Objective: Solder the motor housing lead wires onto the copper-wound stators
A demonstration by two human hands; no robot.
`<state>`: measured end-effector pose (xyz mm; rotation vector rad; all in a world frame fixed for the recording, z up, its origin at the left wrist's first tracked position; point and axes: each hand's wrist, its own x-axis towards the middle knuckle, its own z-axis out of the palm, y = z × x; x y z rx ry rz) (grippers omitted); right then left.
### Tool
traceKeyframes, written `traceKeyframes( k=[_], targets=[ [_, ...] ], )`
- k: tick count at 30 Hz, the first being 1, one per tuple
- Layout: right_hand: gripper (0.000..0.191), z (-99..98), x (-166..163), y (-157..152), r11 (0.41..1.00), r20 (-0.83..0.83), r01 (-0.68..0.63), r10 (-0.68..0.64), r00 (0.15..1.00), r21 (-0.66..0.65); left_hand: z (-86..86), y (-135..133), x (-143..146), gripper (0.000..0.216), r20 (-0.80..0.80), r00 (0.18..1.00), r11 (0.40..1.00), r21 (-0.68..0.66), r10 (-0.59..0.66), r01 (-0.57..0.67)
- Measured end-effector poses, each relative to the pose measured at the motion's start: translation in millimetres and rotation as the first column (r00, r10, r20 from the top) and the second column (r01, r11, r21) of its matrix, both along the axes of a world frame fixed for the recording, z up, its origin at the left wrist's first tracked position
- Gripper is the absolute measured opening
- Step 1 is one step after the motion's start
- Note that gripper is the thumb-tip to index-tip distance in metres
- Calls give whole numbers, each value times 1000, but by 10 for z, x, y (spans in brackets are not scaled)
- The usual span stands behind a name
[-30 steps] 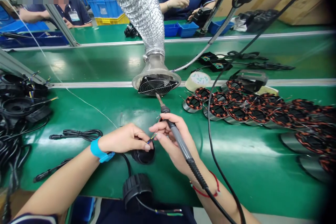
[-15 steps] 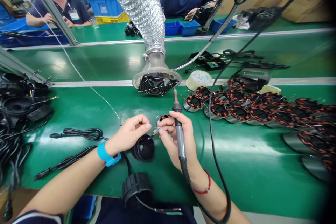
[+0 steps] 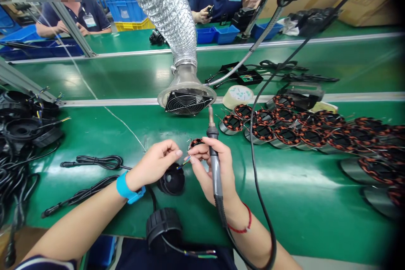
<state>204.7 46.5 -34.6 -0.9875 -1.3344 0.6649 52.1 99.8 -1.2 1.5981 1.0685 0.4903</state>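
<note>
Head view. Landmark: black housing (image 3: 172,180), on green bench (image 3: 294,215).
Left hand (image 3: 155,162): left of housing; thumb and forefinger together, anything between them indiscernible.
Right hand (image 3: 223,177): right of housing; fingers clamped round soldering iron (image 3: 215,168), tip pointing away.
Coloured wires (image 3: 184,163): at housing's far edge, reaching right fingertips.
Wound ring (image 3: 196,141): beyond housing, partly hidden.
Ridged cap (image 3: 163,223): nearer wearer than housing.

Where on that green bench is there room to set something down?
Widest: right of the right hand, in front of the copper coils. Smaller: between the fan and left hand. Crowded: far left, with black cables, and between the hands.
</note>
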Motion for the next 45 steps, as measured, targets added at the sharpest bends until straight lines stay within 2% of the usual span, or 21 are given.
traceKeyframes(
  k=[3,6,8,10,12,15,18,20,22,24,27,30,34,45],
  targets=[
    [49,11,6,5,1000,22,5,-5,1000,12,25,5,-6,23,-37,999,999,4,-33,33],
    [50,27,16,1,999,37,0,-2,999,38,71,2,-1,22,-30,992,993,2,-119,119],
    [50,37,16,-9,999,29,-14,12,1000,44,99,-10,11,26,58,983,978,-104,-174,179],
    [48,40,8,-18,999,0,-32,32,999,24,117,-23,25,26,159,974,946,-254,-165,201],
    [45,32,-1,-18,998,-46,-46,44,998,-42,123,-23,39,22,199,974,925,-338,-111,175],
    [39,17,26,5,984,-51,-44,36,998,-170,108,30,75,16,143,987,937,-330,-69,113],
    [33,47,155,11,961,122,82,-51,991,-264,63,144,139,12,59,998,947,-316,-31,48],
    [36,96,286,-22,937,259,189,-112,959,-293,19,226,182,11,30,1000,940,-340,1,10],
    [40,137,413,-82,941,353,244,-151,923,-236,-28,285,209,10,14,999,932,-362,30,-23],
    [36,134,505,-145,961,381,237,-169,909,-139,-65,315,218,9,1,999,928,-370,48,-44],
    [24,24,562,-206,971,295,230,-201,934,-67,-97,317,212,9,-25,998,923,-380,58,-63],
    [20,-133,567,-221,972,183,234,-225,957,-30,-111,304,206,9,-41,996,917,-388,80,-90],
    [17,-234,571,-223,977,151,209,-201,968,-40,-124,281,207,7,-53,996,913,-398,69,-85],
    [14,-217,560,-221,971,178,225,-208,962,-78,-98,242,233,9,-49,993,903,-414,108,-119]
  ],
)
